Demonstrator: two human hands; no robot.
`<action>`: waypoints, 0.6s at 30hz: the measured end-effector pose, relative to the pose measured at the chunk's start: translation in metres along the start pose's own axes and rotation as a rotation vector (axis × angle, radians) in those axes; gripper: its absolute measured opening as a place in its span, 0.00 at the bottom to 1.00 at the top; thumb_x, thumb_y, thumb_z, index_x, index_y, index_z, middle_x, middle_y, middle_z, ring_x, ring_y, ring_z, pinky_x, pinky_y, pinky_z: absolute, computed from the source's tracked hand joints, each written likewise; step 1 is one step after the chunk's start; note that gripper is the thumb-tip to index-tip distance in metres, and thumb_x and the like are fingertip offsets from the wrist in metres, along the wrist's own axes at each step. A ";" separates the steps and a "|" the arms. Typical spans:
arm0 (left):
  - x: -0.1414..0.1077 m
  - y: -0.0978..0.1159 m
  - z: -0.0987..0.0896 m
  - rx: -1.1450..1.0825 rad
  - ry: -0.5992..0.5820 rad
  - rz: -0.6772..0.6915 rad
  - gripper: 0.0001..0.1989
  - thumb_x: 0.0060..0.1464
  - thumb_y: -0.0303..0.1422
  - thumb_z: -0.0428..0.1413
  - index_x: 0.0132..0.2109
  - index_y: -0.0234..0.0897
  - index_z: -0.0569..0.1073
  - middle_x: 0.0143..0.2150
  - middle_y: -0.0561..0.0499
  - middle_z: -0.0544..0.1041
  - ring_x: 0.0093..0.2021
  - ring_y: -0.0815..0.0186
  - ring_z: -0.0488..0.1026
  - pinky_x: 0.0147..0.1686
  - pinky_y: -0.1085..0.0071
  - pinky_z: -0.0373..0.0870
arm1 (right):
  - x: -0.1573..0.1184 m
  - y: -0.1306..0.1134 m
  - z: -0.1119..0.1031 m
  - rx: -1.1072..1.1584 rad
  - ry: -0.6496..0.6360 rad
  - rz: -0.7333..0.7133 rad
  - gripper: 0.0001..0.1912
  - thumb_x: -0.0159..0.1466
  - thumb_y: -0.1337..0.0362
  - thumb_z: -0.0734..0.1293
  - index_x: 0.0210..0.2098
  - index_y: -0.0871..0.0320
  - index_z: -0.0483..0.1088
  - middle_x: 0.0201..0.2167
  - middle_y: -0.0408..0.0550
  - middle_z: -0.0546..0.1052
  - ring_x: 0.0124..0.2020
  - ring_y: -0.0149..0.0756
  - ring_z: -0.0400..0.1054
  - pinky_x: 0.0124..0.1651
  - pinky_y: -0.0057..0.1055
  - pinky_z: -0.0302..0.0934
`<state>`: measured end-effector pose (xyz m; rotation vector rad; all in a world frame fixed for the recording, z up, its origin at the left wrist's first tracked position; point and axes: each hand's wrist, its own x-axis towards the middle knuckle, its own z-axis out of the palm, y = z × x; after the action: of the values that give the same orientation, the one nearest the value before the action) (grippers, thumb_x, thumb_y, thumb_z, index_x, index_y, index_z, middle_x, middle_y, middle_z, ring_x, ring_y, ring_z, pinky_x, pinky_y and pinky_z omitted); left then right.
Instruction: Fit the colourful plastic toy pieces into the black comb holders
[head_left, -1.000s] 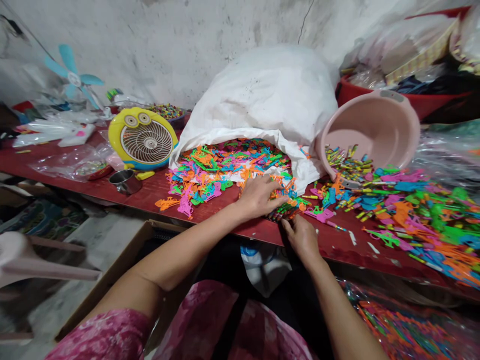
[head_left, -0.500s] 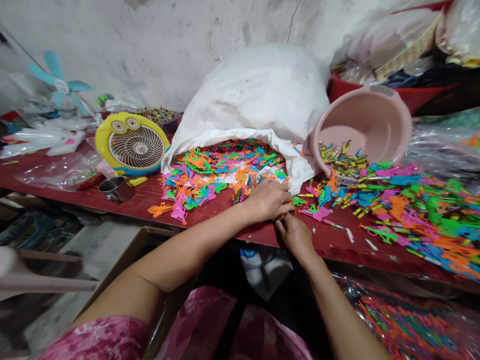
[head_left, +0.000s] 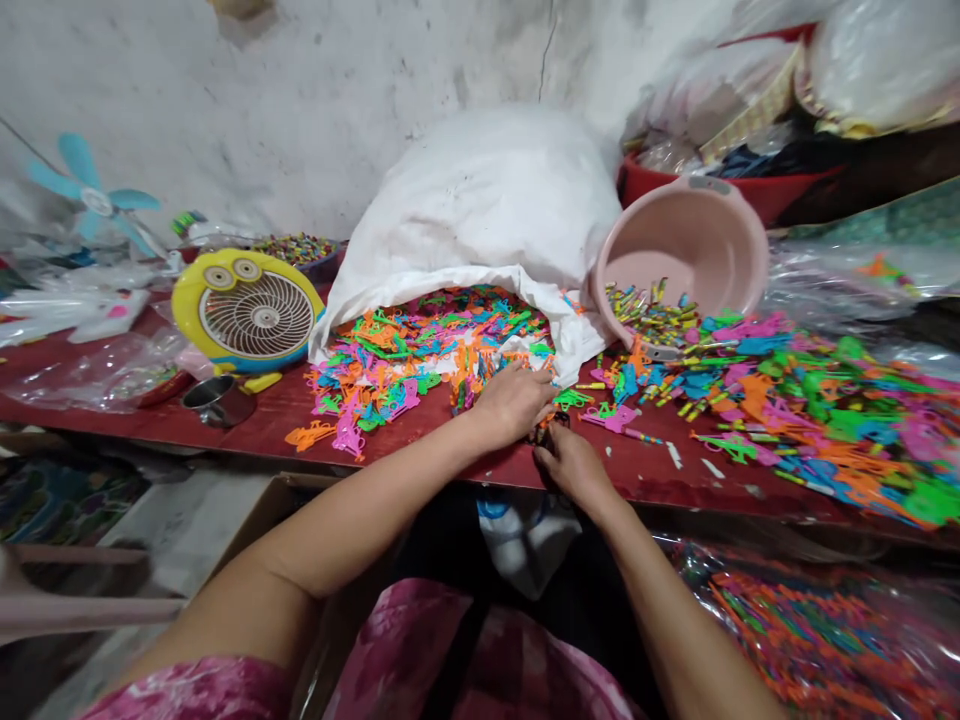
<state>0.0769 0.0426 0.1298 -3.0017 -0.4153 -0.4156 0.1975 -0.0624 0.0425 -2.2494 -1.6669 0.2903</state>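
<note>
Our left hand (head_left: pixel 516 402) has curled in beside our right hand (head_left: pixel 579 465), both now among plastic pieces (head_left: pixel 461 388), each grip's closure hidden.

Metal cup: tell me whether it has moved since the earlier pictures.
No, the metal cup keeps its place in front of the yellow fan; only the view has shifted.

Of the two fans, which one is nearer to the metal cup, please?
The yellow fan with two round eyes, just behind the metal cup. The other fan has bare light-blue blades and is farther left.
</note>
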 end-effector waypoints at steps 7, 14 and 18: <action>-0.022 0.003 -0.011 -0.102 0.013 -0.102 0.09 0.61 0.32 0.52 0.40 0.37 0.77 0.41 0.48 0.75 0.43 0.60 0.73 0.37 0.68 0.67 | -0.017 0.059 -0.037 -0.128 0.273 0.137 0.14 0.68 0.63 0.59 0.49 0.58 0.71 0.46 0.54 0.75 0.44 0.42 0.71 0.41 0.32 0.60; -0.061 -0.012 -0.031 -0.210 -0.006 -0.035 0.06 0.56 0.27 0.55 0.39 0.38 0.76 0.39 0.50 0.76 0.41 0.62 0.73 0.45 0.65 0.68 | -0.011 0.080 -0.053 -0.461 0.106 0.209 0.15 0.66 0.72 0.55 0.45 0.61 0.71 0.47 0.57 0.72 0.48 0.45 0.70 0.38 0.33 0.58; -0.096 0.003 -0.013 -0.177 0.287 -0.153 0.17 0.58 0.32 0.57 0.55 0.41 0.71 0.55 0.45 0.73 0.56 0.56 0.69 0.59 0.53 0.63 | -0.004 0.084 -0.054 -0.474 0.087 0.198 0.16 0.67 0.73 0.52 0.45 0.61 0.69 0.45 0.57 0.73 0.46 0.43 0.71 0.36 0.33 0.56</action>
<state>-0.0147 0.0137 0.1152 -3.0164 -0.6109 -0.9283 0.2903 -0.0957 0.0609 -2.7282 -1.5966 -0.1785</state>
